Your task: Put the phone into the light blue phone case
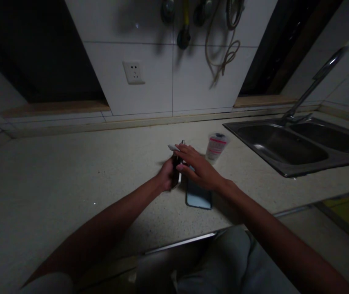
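Both hands meet over the middle of a pale speckled counter [70,171]. My left hand [167,174] is closed around a small dark object [177,165] held upright. My right hand [199,168] lies over it with fingers stretched out, a thin white piece [173,147] at its fingertips. Under my right hand a light blue phone [198,197] lies flat on the counter. The dim light hides what the dark object is.
A small white tube with a red label [215,147] stands just behind my hands. A steel double sink [287,143] with a tap [315,81] is at the right. A wall socket [134,72] and hanging utensils and cord [223,57] are on the tiled wall.
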Demonstrator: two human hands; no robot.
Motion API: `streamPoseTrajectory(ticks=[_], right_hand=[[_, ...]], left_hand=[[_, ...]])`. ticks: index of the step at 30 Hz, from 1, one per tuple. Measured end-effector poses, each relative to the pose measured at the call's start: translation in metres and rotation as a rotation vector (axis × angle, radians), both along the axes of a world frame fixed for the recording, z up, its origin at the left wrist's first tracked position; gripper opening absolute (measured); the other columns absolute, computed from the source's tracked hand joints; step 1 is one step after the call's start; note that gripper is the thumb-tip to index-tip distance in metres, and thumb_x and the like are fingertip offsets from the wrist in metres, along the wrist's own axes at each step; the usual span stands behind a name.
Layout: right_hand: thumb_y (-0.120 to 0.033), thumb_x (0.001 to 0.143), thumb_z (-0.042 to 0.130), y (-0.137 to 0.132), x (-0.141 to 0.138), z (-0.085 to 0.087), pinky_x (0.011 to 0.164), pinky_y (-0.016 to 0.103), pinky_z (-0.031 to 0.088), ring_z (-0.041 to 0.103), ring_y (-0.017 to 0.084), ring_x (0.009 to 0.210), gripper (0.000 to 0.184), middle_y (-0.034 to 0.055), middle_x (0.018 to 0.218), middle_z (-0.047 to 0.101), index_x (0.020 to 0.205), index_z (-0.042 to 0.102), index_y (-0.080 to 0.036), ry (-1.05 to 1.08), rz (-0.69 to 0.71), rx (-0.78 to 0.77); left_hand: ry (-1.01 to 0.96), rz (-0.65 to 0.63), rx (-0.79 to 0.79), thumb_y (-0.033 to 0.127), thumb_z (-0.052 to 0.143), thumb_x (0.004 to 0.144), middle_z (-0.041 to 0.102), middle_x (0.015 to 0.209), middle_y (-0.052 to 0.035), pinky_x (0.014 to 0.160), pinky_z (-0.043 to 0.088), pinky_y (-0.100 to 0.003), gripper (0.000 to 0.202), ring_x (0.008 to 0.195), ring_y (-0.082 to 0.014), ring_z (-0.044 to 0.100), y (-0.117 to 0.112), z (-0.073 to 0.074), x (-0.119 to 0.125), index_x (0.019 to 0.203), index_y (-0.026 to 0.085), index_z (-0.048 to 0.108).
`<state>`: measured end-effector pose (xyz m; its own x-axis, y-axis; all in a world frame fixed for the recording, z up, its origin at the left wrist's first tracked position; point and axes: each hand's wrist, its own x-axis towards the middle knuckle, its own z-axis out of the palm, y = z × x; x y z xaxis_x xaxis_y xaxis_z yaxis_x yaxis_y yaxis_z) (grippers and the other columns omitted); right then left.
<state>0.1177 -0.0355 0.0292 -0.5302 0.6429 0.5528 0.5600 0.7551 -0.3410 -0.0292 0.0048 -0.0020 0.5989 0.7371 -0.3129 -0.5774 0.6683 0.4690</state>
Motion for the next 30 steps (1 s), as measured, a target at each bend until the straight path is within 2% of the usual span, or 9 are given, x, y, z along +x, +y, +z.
streamPoseTrajectory(ticks=[2,5,10,14,16,19,25,28,30], right_hand=[[-0.04,0.103,0.044,0.01,-0.003,0.001,0.122,0.057,0.026,0.034,0.025,0.149,0.049,0.0119,0.157,0.044,0.149,0.046,-0.025,0.024,-0.006,-0.007],[-0.041,0.103,0.042,0.023,-0.005,-0.001,0.123,0.054,0.026,0.029,0.024,0.152,0.049,0.0124,0.159,0.041,0.148,0.047,-0.023,0.085,-0.039,-0.025],[-0.044,0.097,0.052,0.038,-0.006,-0.009,0.119,0.054,0.033,0.035,0.028,0.148,0.054,0.0143,0.158,0.042,0.147,0.048,-0.023,0.211,-0.112,-0.092],[-0.049,0.084,0.068,0.043,-0.005,-0.012,0.093,0.046,0.055,0.065,0.028,0.11,0.062,0.0133,0.127,0.067,0.138,0.056,-0.02,0.487,-0.226,-0.35],[-0.05,0.075,0.075,0.043,-0.003,-0.012,0.073,0.037,0.059,0.067,0.022,0.084,0.064,0.0082,0.103,0.072,0.13,0.062,-0.018,0.627,-0.243,-0.513],[-0.046,0.065,0.083,0.041,-0.001,-0.009,0.057,0.028,0.054,0.062,0.016,0.067,0.062,0.0039,0.086,0.07,0.117,0.067,-0.016,0.759,-0.246,-0.597],[-0.041,0.063,0.083,0.039,0.008,0.006,0.047,0.023,0.049,0.06,0.013,0.061,0.061,0.0028,0.088,0.07,0.117,0.069,-0.018,0.716,-0.239,-0.63],[-0.043,0.066,0.081,0.041,0.014,0.008,0.053,0.028,0.055,0.064,0.017,0.067,0.063,0.0041,0.092,0.072,0.122,0.067,-0.018,0.633,-0.239,-0.601],[-0.042,0.07,0.079,0.043,0.017,0.006,0.07,0.035,0.059,0.069,0.022,0.084,0.06,0.0074,0.102,0.073,0.123,0.068,-0.018,0.558,-0.246,-0.487]], left_hand=[[-0.026,-0.084,0.004,0.055,0.044,0.099,0.055,0.049,0.0007,0.038,0.036,-0.022,0.047,0.035,-0.0109,0.045,-0.002,0.002,-0.004,0.088,0.017,0.07],[-0.119,-0.239,0.007,0.074,0.037,0.092,0.053,0.047,-0.0012,0.032,0.023,-0.02,0.065,0.032,-0.0097,0.038,-0.007,0.006,-0.01,0.079,0.018,0.067],[-0.203,-0.293,0.011,0.083,0.035,0.085,0.06,0.06,-0.0047,0.035,0.027,-0.021,0.071,0.037,-0.0102,0.041,-0.013,0.008,-0.012,0.08,0.02,0.065],[-0.167,-0.329,0.064,0.087,0.03,0.082,0.064,0.073,-0.0102,0.036,0.03,-0.023,0.079,0.042,-0.0101,0.042,-0.014,0.009,-0.01,0.087,0.016,0.066],[-0.152,-0.351,0.079,0.088,0.029,0.082,0.064,0.075,-0.011,0.036,0.031,-0.024,0.082,0.043,-0.0108,0.043,-0.014,0.008,-0.009,0.09,0.015,0.065],[-0.151,-0.354,0.09,0.087,0.027,0.082,0.065,0.079,-0.0131,0.038,0.034,-0.025,0.084,0.048,-0.014,0.049,-0.012,0.005,-0.007,0.096,0.014,0.066],[-0.176,-0.275,0.161,0.086,0.029,0.084,0.07,0.093,-0.0143,0.048,0.048,-0.029,0.082,0.062,-0.0211,0.065,-0.007,0.009,-0.011,0.114,0.019,0.065],[-0.113,-0.279,0.115,0.065,0.038,0.094,0.072,0.1,-0.0167,0.066,0.058,-0.039,0.061,0.081,-0.0287,0.072,-0.008,0.016,-0.013,0.122,0.016,0.062],[-0.122,-0.227,0.104,0.048,0.044,0.095,0.073,0.101,-0.0161,0.079,0.058,-0.045,0.046,0.092,-0.0308,0.073,-0.01,0.019,-0.012,0.121,0.015,0.062]])
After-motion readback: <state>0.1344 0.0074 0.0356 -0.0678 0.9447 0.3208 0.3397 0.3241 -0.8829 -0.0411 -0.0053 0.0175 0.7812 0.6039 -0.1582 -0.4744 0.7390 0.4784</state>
